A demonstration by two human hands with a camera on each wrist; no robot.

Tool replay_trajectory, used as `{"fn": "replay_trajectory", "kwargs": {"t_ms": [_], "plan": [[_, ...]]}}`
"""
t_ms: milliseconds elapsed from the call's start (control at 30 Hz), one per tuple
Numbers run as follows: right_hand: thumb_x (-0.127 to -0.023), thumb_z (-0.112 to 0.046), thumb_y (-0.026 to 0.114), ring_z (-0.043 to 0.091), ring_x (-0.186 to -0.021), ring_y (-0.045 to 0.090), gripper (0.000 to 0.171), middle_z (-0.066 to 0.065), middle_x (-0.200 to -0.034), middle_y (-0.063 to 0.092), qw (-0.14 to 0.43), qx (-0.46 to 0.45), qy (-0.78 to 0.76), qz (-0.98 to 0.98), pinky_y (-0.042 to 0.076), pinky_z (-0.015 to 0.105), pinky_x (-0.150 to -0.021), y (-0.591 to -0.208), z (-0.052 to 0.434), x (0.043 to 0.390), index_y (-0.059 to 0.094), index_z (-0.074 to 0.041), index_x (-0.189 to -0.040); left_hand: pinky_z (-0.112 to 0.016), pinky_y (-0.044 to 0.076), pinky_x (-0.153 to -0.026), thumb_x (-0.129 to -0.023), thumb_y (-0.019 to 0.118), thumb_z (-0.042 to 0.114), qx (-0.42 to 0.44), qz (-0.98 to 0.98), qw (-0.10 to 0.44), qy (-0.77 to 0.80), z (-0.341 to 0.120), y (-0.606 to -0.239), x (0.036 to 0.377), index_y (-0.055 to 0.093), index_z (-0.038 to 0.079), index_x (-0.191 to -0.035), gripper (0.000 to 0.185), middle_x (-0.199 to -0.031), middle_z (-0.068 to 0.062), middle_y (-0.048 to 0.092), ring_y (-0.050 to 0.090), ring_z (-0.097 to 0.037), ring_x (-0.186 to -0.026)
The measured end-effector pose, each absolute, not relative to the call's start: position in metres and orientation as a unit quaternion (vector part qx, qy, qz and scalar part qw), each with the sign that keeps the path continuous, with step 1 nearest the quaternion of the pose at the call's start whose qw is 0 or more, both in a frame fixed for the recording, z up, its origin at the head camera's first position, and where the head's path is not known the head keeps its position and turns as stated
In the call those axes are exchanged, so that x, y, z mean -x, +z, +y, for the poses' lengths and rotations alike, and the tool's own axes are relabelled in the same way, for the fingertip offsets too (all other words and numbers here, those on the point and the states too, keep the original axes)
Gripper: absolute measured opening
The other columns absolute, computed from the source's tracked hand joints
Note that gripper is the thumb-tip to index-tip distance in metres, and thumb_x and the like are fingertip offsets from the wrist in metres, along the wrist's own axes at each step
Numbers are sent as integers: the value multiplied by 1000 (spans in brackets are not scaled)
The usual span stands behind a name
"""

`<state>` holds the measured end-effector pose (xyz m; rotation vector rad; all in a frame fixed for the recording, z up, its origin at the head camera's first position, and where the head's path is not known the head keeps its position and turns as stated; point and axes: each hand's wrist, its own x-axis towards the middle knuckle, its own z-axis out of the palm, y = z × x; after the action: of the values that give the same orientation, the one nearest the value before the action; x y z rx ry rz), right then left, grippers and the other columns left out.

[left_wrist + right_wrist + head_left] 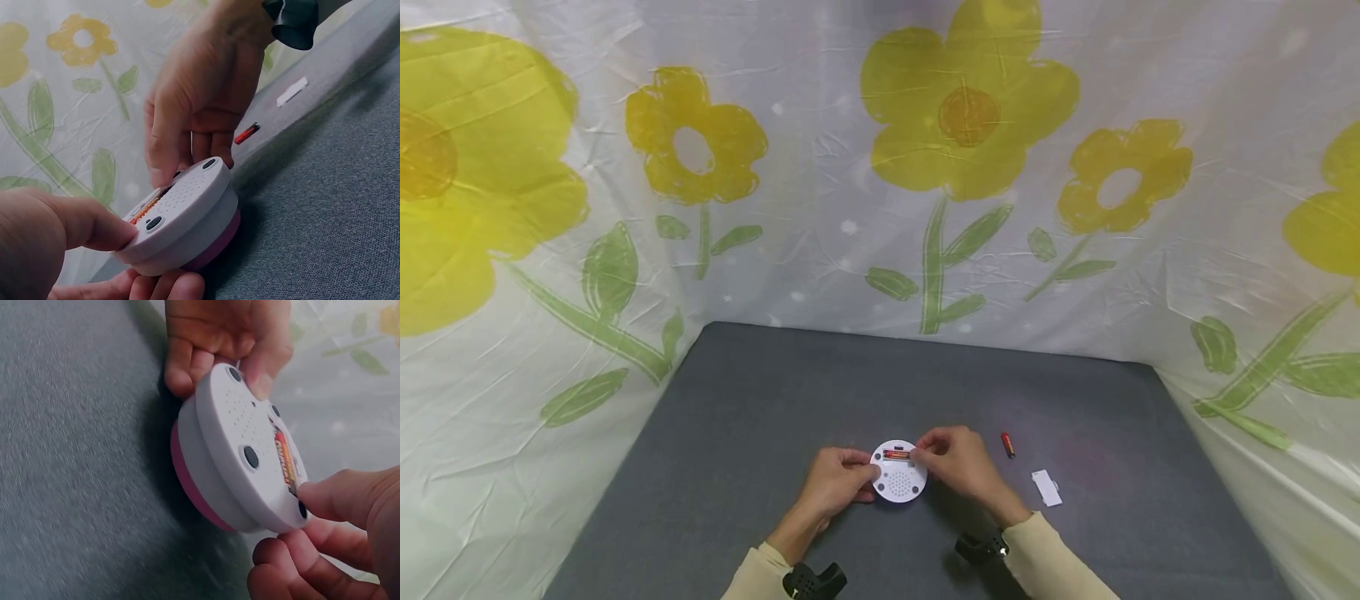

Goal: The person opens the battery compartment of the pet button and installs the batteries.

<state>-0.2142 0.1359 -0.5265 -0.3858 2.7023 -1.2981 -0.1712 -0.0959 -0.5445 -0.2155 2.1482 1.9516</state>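
A round white device (899,485) with a pink far side is held bottom up, showing small round holes and dark rubber feet. In its slot lies a red battery (284,459). My left hand (833,483) grips the left edge, thumb on the bottom face and fingers underneath. At the opposite edge, my right hand (958,462) pinches the rim. Its thumb presses at the end of the battery slot, and its fingers (300,550) curl below the rim. The battery's end by that thumb is partly hidden in the head view.
On the dark grey table (760,400), a second red battery (1007,445) lies to the right of my right hand. Nearer me and further right is a small white battery cover (1047,488). A flower-printed curtain (820,208) surrounds the table's back and sides.
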Motion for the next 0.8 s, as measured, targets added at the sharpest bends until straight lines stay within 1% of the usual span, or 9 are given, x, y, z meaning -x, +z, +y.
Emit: {"fn": "replay_trajectory", "kwargs": {"t_ms": [133, 267, 433, 600, 667, 800], "plan": [[-95, -20, 85, 5, -74, 69, 12, -1, -88, 80, 56, 153, -434, 886, 57, 20, -62, -520, 141, 218, 84, -10, -102, -33, 69, -66, -93, 79, 6, 72, 733, 114, 667, -96, -545, 171, 73, -13, -121, 34, -94, -12, 79, 75, -17, -73], [-95, -20, 85, 7, -83, 73, 15, -3, -95, 82, 35, 162, -412, 896, 59, 21, -70, -511, 146, 222, 85, -10, -106, -33, 69, -66, -92, 80, 7, 71, 732, 114, 668, -96, -545, 171, 73, -13, -120, 35, -95, -12, 80, 76, -17, -74], [-95, -18, 85, 10, -90, 75, 14, -6, -99, 83, 7, 161, -373, 914, 62, 29, -79, -499, 153, 225, 86, -14, -108, -33, 69, -66, -92, 80, 6, 70, 729, 115, 671, -96, -545, 171, 73, -13, -120, 35, -95, -13, 79, 76, -17, -76], [-95, -17, 85, 10, -91, 76, 18, -7, -104, 84, -15, 177, -339, 924, 64, 31, -80, -488, 165, 229, 86, -14, -113, -34, 69, -66, -92, 80, 7, 67, 727, 115, 673, -96, -545, 171, 73, -13, -120, 35, -95, -13, 79, 76, -17, -76], [-95, -16, 85, 11, -90, 77, 20, -5, -104, 84, -27, 189, -322, 927, 64, 30, -79, -485, 171, 232, 86, -13, -115, -34, 69, -66, -92, 80, 7, 67, 729, 116, 671, -97, -545, 171, 73, -13, -120, 34, -95, -13, 79, 76, -17, -76], [-94, -11, 85, 15, -89, 79, 20, 1, -105, 84, -62, 216, -294, 929, 67, 35, -78, -478, 184, 237, 86, -13, -114, -33, 69, -67, -93, 80, 7, 66, 730, 118, 670, -97, -544, 171, 74, -12, -120, 34, -96, -13, 79, 76, -17, -77]]}}
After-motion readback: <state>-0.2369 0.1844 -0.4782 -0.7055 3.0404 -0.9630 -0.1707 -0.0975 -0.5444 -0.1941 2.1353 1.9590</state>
